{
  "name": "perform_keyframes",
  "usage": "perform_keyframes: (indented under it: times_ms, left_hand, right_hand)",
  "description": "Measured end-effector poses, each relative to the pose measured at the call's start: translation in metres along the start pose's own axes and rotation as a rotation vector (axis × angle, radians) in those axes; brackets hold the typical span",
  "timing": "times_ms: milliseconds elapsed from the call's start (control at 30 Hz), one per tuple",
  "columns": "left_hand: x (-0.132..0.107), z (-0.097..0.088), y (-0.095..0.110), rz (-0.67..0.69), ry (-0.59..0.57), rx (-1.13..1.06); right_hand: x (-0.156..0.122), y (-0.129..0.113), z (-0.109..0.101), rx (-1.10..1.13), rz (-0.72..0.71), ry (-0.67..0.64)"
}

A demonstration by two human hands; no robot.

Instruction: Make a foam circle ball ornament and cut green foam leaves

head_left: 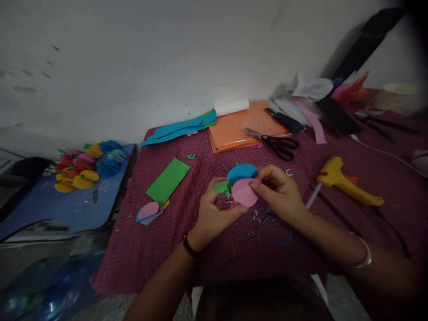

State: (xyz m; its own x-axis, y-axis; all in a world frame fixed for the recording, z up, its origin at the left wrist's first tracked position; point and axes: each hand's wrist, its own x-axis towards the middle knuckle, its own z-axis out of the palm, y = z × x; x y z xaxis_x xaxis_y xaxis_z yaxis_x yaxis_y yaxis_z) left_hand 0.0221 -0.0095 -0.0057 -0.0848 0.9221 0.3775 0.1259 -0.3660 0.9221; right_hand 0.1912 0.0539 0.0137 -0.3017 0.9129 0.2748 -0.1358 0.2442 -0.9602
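At the centre of the frame both wrists bend inward over the checked cloth (pixel 160 249), the left hand (pixel 214 214) and right hand (pixel 279 191) pinching a pink-and-blue paper fruit (pixel 243 183), its green leaf (pixel 221 187) seemingly under the left thumb

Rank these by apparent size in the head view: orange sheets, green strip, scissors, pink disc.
1. orange sheets
2. green strip and scissors: about alike, so not ranked
3. pink disc, smallest though nearest the camera
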Motion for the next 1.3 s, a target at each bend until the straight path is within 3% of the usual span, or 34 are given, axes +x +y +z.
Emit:
perform_keyframes:
  times_ms: [133, 267, 467, 567, 867, 1133, 1233, 1300]
  left_hand:
    - [-0.002, -0.002, 0.007, 0.080, -0.086, 0.055]
    - [-0.002, -0.003, 0.013, 0.099, -0.069, 0.050]
    - [0.001, 0.002, 0.012, 0.008, -0.014, 0.024]
    - [0.003, 0.001, 0.011, -0.031, 0.015, 0.027]
    - [0.009, -0.014, 0.014, 0.019, -0.134, -0.005]
    - [0.008, -0.012, 0.019, 0.017, -0.109, 0.054]
    - [0.007, -0.010, 0.019, -0.033, -0.046, 0.081]
    - [0.005, -0.008, 0.018, -0.067, -0.021, 0.060]
  right_hand:
    - [0.001, 0.002, 0.002, 0.242, 0.229, 0.049]
    - [0.006, 0.002, 0.004, 0.501, 0.491, 0.038]
    - [0.008, 0.008, 0.004, 0.595, 0.636, -0.008]
    - [0.007, 0.012, 0.003, 0.597, 0.658, -0.058]
    - [0.009, 0.006, -0.001, 0.643, 0.697, -0.241]
    - [0.008, 0.010, -0.003, 0.615, 0.662, -0.266]
    - [0.005, 0.011, -0.002, 0.507, 0.564, -0.221]
    - [0.002, 0.009, -0.002, 0.384, 0.394, -0.165]
